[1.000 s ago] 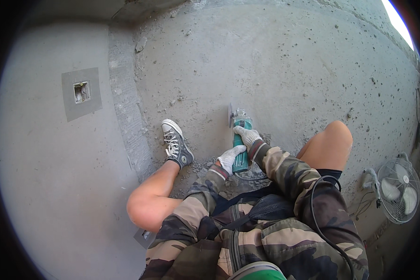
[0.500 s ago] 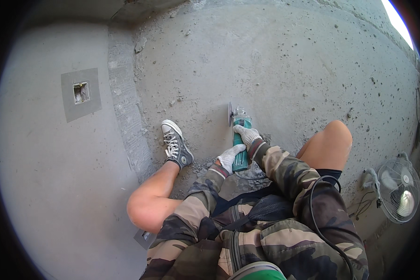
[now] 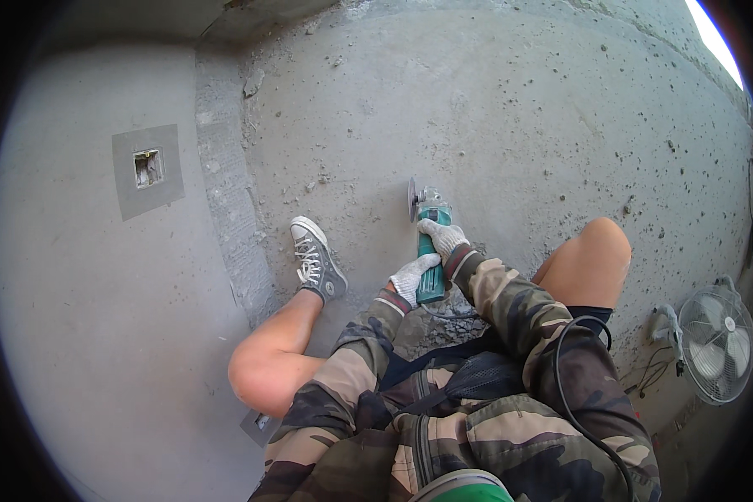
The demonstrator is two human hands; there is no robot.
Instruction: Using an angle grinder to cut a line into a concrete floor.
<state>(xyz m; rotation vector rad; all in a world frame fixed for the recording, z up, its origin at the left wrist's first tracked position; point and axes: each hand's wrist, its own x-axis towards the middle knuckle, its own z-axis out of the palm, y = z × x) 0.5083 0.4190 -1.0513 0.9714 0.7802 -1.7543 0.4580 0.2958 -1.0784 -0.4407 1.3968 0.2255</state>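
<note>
Teal grinder (image 3: pixel 432 281) lay right of the laced shoe (image 3: pixel 317 261), long axis pointing away from the body, disc (image 3: pixel 412 199) foremost. Right hand (image 3: pixel 446 237), nearer the disc, and left hand (image 3: pixel 412 279), at the rear, both gripped it. White knit gloves; thin round disc; gritty grey concrete floor (image 3: pixel 510 117).

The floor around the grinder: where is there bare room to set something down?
The barest floor lies ahead of the grinder, between grit along the left wall and pebbles on the right. A smaller patch lies between shoe and disc. Crowded: the rubble behind the grinder, and the far right with its fan.
</note>
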